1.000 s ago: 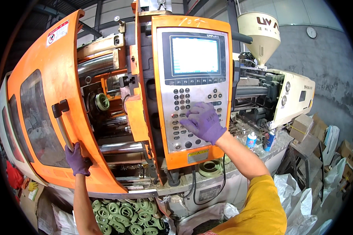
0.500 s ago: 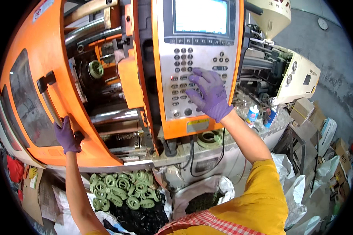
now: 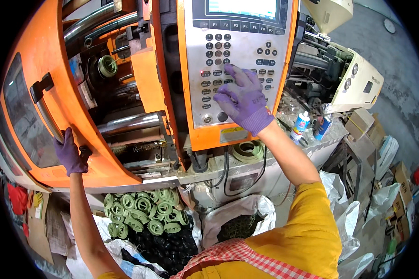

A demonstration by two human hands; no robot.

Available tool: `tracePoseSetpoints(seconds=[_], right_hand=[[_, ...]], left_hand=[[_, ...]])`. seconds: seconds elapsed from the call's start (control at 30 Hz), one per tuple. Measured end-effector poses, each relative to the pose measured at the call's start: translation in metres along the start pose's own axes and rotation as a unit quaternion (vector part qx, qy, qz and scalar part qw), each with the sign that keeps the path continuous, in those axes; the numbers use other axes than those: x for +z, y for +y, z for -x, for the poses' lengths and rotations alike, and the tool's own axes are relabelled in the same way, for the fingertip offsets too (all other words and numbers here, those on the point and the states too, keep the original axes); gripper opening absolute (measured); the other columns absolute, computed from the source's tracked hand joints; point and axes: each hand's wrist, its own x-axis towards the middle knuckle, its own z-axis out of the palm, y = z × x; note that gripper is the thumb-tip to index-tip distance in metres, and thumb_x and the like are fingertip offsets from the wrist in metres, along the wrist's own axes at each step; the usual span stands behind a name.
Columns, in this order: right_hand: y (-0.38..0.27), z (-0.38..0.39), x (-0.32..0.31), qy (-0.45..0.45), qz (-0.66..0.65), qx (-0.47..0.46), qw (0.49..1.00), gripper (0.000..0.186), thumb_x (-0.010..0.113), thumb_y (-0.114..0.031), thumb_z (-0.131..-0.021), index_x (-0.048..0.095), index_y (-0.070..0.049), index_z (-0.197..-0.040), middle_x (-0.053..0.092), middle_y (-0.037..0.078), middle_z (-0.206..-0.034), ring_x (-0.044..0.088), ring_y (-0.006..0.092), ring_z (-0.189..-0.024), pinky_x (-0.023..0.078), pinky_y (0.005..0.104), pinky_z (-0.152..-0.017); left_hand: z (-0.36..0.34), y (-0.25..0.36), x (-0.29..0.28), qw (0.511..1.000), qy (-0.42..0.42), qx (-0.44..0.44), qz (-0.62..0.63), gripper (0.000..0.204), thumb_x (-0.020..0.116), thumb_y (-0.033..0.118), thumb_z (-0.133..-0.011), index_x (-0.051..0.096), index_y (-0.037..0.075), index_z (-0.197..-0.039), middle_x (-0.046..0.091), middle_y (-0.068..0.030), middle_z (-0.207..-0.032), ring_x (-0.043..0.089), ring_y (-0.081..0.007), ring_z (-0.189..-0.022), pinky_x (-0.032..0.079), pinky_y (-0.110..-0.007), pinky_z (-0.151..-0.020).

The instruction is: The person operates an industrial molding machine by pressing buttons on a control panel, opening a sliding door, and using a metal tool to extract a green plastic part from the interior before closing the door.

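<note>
My left hand [image 3: 70, 151], in a purple glove, grips the metal handle [image 3: 47, 109] of the machine's orange sliding door [image 3: 42, 42]. My right hand [image 3: 239, 100], also gloved in purple, has its fingers apart and bent over the buttons of the orange-framed control panel [image 3: 198, 56], fingertips at the middle of the keypad. A lit screen [image 3: 239, 7] tops the panel. Inside the open bay between door and panel, a pale green ring part [image 3: 108, 66] shows at the mould.
Below are piled green rings [image 3: 142, 211] on black material and an open white sack [image 3: 212, 218]. A bottle [image 3: 299, 128], a can [image 3: 322, 129] and another green ring [image 3: 246, 151] sit on the machine's ledge. Cartons [image 3: 358, 123] and plastic sacks crowd the right.
The view has tilted downward, so the machine sits higher in the picture. My right fingers have shifted a little on the keypad; my left hand stays on the handle.
</note>
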Motion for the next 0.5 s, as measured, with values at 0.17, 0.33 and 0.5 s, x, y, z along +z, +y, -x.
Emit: tracePoseSetpoints(seconds=[0.17, 0.33, 0.5], right_hand=[[0.0, 0.001, 0.002, -0.039, -0.018, 0.011, 0.999, 0.022, 0.069, -0.026, -0.074, 0.069, -0.007, -0.087, 0.049, 0.018, -0.127, 0.043, 0.0405, -0.113, 0.033, 0.0454, -0.098], [-0.004, 0.002, 0.003, -0.048, -0.019, 0.025, 0.998, 0.023, 0.068, -0.027, -0.075, 0.069, -0.007, -0.086, 0.049, 0.018, -0.128, 0.042, 0.04, -0.115, 0.032, 0.0453, -0.099], [0.0, 0.008, 0.006, -0.048, 0.006, 0.03, 0.998, 0.02, 0.067, -0.027, -0.075, 0.069, -0.009, -0.084, 0.049, 0.017, -0.13, 0.041, 0.0393, -0.116, 0.03, 0.0462, -0.1]], left_hand=[[0.003, 0.005, 0.002, 1.0, -0.002, -0.023, -0.007, 0.016, 0.065, 0.016, -0.085, 0.055, 0.007, -0.095, 0.049, 0.0037, -0.074, 0.041, -0.0063, -0.063, 0.032, -0.024, -0.053], [0.0, -0.003, 0.001, 1.0, 0.019, 0.013, 0.02, 0.016, 0.065, 0.016, -0.085, 0.054, 0.008, -0.094, 0.047, 0.0048, -0.073, 0.037, -0.0053, -0.06, 0.029, -0.024, -0.051], [0.01, 0.01, 0.009, 0.999, 0.024, -0.024, 0.024, 0.015, 0.066, 0.017, -0.085, 0.053, 0.01, -0.09, 0.044, 0.0053, -0.068, 0.033, -0.0048, -0.055, 0.026, -0.023, -0.047]])
